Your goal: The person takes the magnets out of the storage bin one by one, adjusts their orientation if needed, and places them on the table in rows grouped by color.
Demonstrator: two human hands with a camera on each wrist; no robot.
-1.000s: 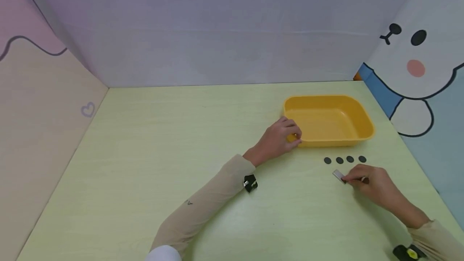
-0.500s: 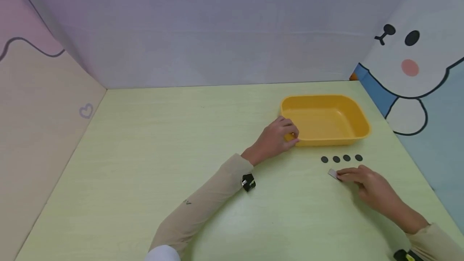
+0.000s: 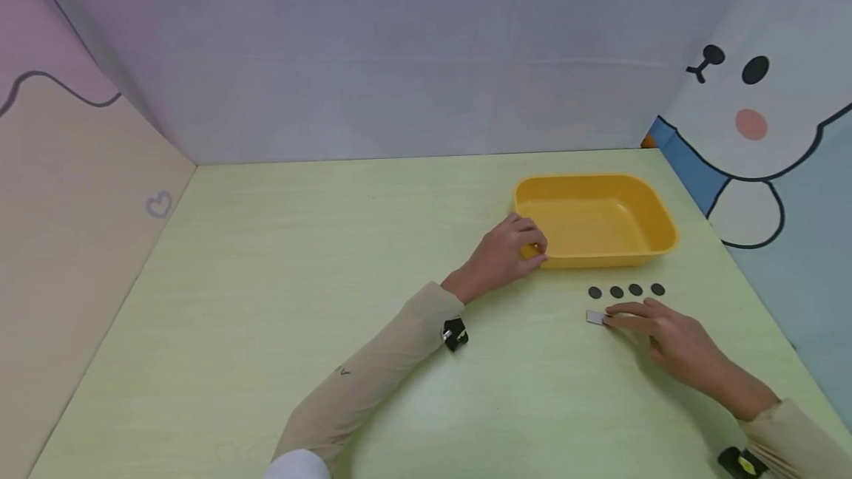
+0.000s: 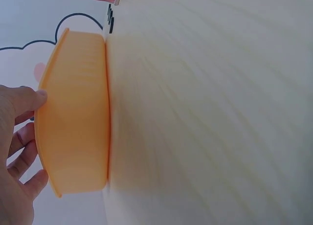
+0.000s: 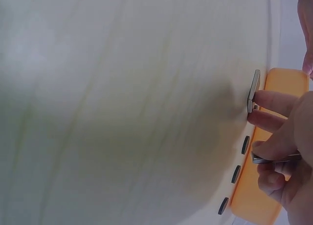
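My left hand (image 3: 498,256) holds the near left corner of a yellow plastic tray (image 3: 606,262), its thumb and fingers at the rim (image 4: 40,117). In front of the tray lies a row of several small black discs (image 3: 616,292). Just nearer is a small silver rectangular plate (image 3: 594,317), flat on the table. Two extended fingertips of my right hand (image 3: 672,342) touch its right end. In the right wrist view, the thumb and curled fingers of that hand pinch a second narrow, dark metallic piece (image 5: 276,159), mostly hidden by the hand.
A pale wood-grain table (image 3: 299,279) spreads left and forward of the hands. A lilac panel (image 3: 413,58) rises at its back edge, and printed side panels (image 3: 86,257) stand at left and right. No items show inside the tray.
My right hand has shifted slightly left, its two fingers now straighter on the silver plate. The plate has moved left and turned more level. My left hand stays at the tray corner.
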